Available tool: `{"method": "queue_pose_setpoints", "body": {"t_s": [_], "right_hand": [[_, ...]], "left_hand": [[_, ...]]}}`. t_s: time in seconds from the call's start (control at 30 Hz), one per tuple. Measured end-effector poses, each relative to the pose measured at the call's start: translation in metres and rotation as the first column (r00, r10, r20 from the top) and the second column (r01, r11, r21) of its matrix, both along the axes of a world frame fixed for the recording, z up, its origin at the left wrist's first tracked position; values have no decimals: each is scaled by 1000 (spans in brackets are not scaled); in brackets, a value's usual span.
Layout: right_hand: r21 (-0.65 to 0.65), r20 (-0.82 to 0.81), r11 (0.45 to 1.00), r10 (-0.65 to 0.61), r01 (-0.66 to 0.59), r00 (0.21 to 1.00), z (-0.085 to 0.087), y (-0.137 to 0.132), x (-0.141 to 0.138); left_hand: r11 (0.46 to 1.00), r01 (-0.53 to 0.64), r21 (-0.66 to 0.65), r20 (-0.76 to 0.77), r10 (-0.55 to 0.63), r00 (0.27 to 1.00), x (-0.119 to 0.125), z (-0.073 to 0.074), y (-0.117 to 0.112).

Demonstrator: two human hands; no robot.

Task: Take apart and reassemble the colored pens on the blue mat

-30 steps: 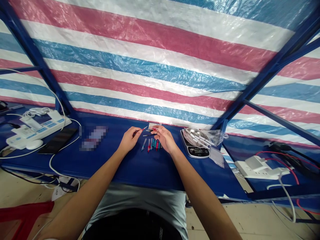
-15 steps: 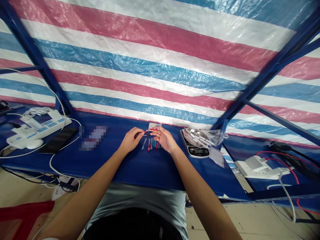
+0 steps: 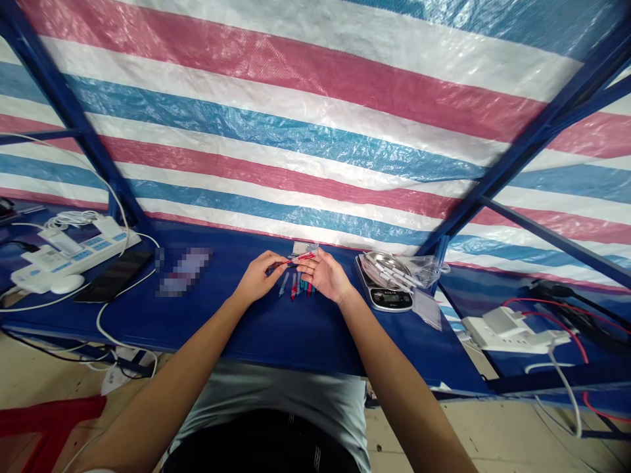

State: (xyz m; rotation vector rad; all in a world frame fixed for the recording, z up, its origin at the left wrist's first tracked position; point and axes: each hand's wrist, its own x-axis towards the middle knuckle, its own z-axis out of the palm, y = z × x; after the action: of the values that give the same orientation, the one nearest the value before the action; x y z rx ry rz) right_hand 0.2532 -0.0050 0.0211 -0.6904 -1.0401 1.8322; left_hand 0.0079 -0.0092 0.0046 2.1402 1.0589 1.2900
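Above the blue table (image 3: pixel 296 335), a slim red and clear pen (image 3: pixel 302 257) spans the gap between my two hands, tilted slightly up to the right. My left hand (image 3: pixel 259 276) is closed in a pinch on its left end. Its right end lies at the thumb and fingertips of my right hand (image 3: pixel 329 276), whose fingers curl beneath it. A row of several red and teal pens (image 3: pixel 294 287) lies just below the hands, partly covered by my right fingers. Behind the held pen is a small clear plastic packet (image 3: pixel 299 247).
Right of my hands stands a kitchen scale (image 3: pixel 390 299) with a bag of white pen-like sticks (image 3: pixel 392 270) on it. At left lie a dark phone (image 3: pixel 114 277), a white power strip (image 3: pixel 106 244) and loose cables. A striped tarp (image 3: pixel 296 131) hangs behind the table.
The pen now shows more clearly, its right end raised a little. My right hand's thumb and fingers have shifted slightly around it. My left hand stays nearly in place.
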Motion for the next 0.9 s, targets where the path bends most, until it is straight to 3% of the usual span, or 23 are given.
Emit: {"method": "queue_pose_setpoints", "body": {"t_s": [0.4,0.67,0.9], "right_hand": [[-16,-62,998,-65,65,996,4,3,9],[21,-66,995,-93,94,993,7,4,13],[-13,-146,995,-98,97,985,3,5,10]], "left_hand": [[996,-94,-6,-9,94,996,-4,-4,5],[976,-69,-209,120,95,988,-8,-12,12],[920,55,-388,379,105,919,-3,-11,13]]}}
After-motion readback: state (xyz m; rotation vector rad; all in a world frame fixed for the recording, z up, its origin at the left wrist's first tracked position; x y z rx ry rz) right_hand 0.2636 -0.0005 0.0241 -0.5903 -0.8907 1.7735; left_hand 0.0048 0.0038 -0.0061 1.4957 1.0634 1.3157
